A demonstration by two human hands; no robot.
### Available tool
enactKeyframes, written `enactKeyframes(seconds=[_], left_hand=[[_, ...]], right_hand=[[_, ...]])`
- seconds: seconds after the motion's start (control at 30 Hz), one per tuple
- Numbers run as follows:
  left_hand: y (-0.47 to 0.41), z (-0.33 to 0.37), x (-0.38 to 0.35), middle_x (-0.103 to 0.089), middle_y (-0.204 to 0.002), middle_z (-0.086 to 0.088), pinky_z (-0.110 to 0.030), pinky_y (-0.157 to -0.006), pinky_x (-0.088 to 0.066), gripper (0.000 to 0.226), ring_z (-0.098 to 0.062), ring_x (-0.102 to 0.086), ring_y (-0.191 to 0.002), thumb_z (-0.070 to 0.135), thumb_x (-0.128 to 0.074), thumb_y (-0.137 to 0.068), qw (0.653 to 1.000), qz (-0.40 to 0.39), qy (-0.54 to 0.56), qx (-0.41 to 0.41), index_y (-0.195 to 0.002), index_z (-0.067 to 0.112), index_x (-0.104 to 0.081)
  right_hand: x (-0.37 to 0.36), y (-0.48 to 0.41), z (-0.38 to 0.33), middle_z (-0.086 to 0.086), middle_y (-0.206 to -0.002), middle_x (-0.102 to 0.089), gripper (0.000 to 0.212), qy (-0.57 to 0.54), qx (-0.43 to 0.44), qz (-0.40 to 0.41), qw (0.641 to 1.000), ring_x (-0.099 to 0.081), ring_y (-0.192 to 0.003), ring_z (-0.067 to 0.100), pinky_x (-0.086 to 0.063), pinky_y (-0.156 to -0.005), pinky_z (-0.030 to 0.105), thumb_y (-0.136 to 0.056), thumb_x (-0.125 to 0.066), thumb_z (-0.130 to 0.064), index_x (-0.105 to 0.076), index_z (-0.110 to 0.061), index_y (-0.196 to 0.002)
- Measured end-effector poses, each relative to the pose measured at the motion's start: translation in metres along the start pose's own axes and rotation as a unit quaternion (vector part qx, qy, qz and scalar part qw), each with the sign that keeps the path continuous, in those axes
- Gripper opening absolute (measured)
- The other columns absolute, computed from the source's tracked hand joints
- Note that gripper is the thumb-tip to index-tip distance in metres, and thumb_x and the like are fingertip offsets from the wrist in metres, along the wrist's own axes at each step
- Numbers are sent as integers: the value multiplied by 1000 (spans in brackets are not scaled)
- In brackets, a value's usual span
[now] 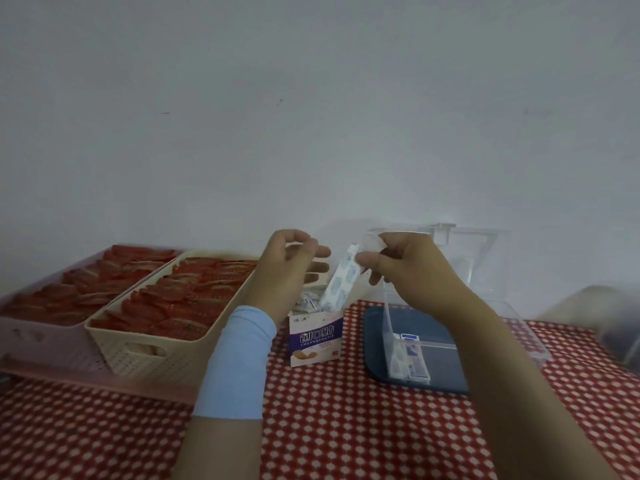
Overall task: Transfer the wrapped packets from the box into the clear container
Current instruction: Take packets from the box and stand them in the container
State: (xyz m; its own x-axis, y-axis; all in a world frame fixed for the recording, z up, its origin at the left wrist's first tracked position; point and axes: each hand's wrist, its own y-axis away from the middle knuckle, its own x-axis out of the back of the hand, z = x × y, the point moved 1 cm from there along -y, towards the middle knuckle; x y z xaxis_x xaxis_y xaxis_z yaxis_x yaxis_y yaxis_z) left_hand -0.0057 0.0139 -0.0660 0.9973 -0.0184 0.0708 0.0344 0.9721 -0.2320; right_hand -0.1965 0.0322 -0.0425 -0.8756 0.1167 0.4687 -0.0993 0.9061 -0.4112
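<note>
A small white and purple box stands open on the red checked cloth, with wrapped packets poking out of its top. My right hand pinches the top end of a white packet strip with blue print, whose lower end is still at the box mouth. My left hand hovers just left of the strip, fingers loosely curled, holding nothing. The clear container stands to the right on a blue mat, lid tilted up, with packets lying in its front corner.
A cream basket and a pink tray, both filled with red packets, stand at the left. The blue mat lies under the container. A blurred grey object sits at the right edge. A white wall rises behind.
</note>
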Motion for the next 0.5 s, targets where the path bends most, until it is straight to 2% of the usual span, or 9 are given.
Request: enactKeyframes(seconds=[0.1,0.17,0.23,0.37,0.43,0.5], left_hand=[[7,6,-5,-75,-103,-14,-41,-79,-56,22,-27,-72,-86,24,-53,-100,980,-105,121,117,-108,4,-57],[12,9,-11,-72,-108,-21,-39,-74,-59,30,-30,-72,-85,21,-52,-100,958,-149,186,158,-115,-4,-60],[17,9,-17,-71,-104,-21,-34,-69,-61,35,-28,-71,-81,24,-51,-100,939,-187,228,177,-118,-5,-63],[22,3,-26,-73,-91,-14,-28,-62,-59,38,-20,-70,-70,32,-57,-83,919,-248,237,192,-106,5,-70],[22,-1,-31,-74,-87,-13,-28,-60,-60,35,-18,-70,-66,30,-57,-79,913,-253,253,196,-97,6,-74],[20,-6,-36,-75,-86,-13,-28,-58,-59,34,-17,-71,-64,28,-58,-79,917,-248,249,189,-97,4,-73]], right_hand=[[1,5,4,-12,-71,-73,14,-47,-13,-33,998,-62,-64,4,-51,-64,19,-97,-64,-16,-75,-20,-89],[2,7,10,-8,-78,-74,15,-74,-18,-42,996,-62,-70,6,-51,-68,24,-97,-62,-16,-76,-20,-93],[5,9,16,-5,-81,-74,14,-103,-22,-42,994,-60,-72,8,-49,-71,26,-98,-62,-16,-76,-17,-97],[7,12,23,-11,-80,-72,16,-122,-18,-67,990,-61,-72,1,-48,-71,17,-100,-59,-14,-74,-17,-96],[4,12,24,-9,-81,-73,17,-132,-18,-93,987,-65,-76,3,-50,-74,19,-101,-56,-14,-72,-15,-96],[3,13,24,-10,-75,-70,18,-142,-15,-115,983,-65,-74,5,-50,-75,22,-102,-54,-11,-71,-12,-95]])
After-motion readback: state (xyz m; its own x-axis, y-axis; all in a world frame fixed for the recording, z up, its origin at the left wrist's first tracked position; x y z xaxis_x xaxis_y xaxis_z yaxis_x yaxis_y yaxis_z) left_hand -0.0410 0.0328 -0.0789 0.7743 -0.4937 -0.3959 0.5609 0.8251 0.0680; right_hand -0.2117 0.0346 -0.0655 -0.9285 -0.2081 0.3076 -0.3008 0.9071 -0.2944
